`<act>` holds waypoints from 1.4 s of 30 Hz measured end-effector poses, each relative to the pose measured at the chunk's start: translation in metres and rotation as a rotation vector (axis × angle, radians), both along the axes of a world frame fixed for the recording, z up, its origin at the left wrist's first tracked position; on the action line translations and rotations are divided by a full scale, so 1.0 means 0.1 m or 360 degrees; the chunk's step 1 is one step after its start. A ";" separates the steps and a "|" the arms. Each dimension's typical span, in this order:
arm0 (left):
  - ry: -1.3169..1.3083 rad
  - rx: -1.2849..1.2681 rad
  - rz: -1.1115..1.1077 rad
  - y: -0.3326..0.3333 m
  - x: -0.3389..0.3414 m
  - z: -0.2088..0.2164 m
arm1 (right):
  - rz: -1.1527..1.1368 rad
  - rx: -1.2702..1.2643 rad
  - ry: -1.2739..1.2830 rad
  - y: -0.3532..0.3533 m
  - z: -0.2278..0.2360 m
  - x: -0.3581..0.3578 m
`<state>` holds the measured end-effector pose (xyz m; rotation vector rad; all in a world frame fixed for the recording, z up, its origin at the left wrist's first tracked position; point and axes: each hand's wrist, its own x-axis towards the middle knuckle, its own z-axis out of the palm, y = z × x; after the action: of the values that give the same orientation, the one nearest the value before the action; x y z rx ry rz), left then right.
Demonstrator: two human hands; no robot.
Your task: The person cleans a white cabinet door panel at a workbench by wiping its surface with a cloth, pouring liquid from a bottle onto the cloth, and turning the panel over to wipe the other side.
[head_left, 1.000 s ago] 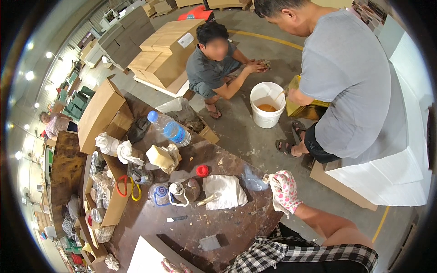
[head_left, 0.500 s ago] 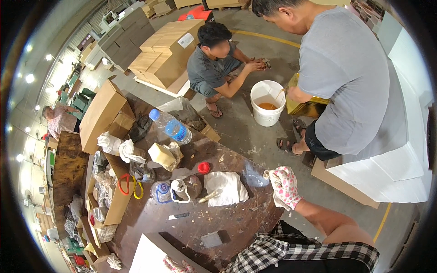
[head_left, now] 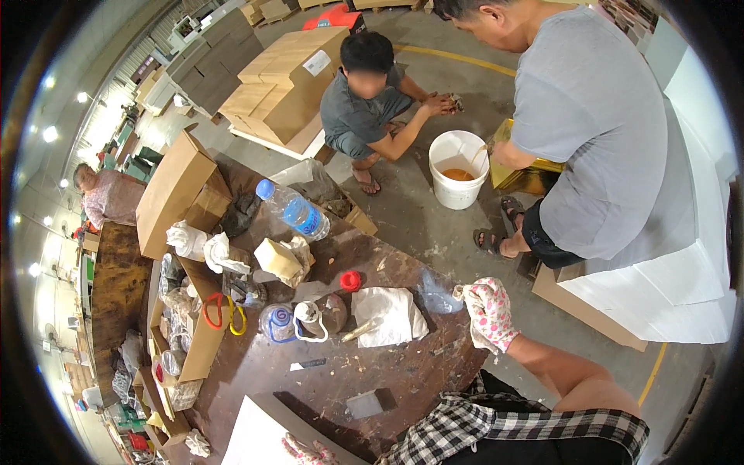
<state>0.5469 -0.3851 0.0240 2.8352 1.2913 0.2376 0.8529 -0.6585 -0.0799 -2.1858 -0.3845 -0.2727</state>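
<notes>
The right hand (head_left: 492, 311) is hanging just off the worktop's (head_left: 252, 364) right corner, its fingers forming a fist; whether it is gripping anything, I cannot tell. The left hand (head_left: 310, 451) is resting at the white panel (head_left: 260, 434) by the near edge, perhaps steadying it; its openness is not showing. A stick-like tool (head_left: 359, 331) is lying partly on a white cloth (head_left: 403, 316), likely sparing the surface.

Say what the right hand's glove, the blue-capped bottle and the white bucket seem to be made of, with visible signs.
Glove: soft, matte fabric, most likely, as it wrinkles.
Blue-capped bottle: glossy, clear plastic, probably; it is see-through with highlights.
White bucket: probably smooth, opaque plastic, judging by its even colour and rounded shape.
</notes>
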 end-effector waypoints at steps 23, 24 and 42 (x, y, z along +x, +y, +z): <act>-0.0133 -0.0094 0.0086 0.05 -0.23 -0.21 | 0.0008 -0.0094 -0.0134 0.05 -0.05 0.02; -0.0140 -0.0097 0.0079 0.07 -0.24 -0.26 | 0.0024 -0.0130 -0.0111 0.01 -0.06 0.01; -0.0122 -0.0039 0.0182 0.16 -0.42 -0.62 | 0.0023 0.0032 -0.0140 -0.01 -0.08 -0.02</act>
<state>0.5044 -0.3690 -0.0377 2.7069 1.4314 0.3270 0.8513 -0.6596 -0.0883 -2.1557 -0.4442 -0.3642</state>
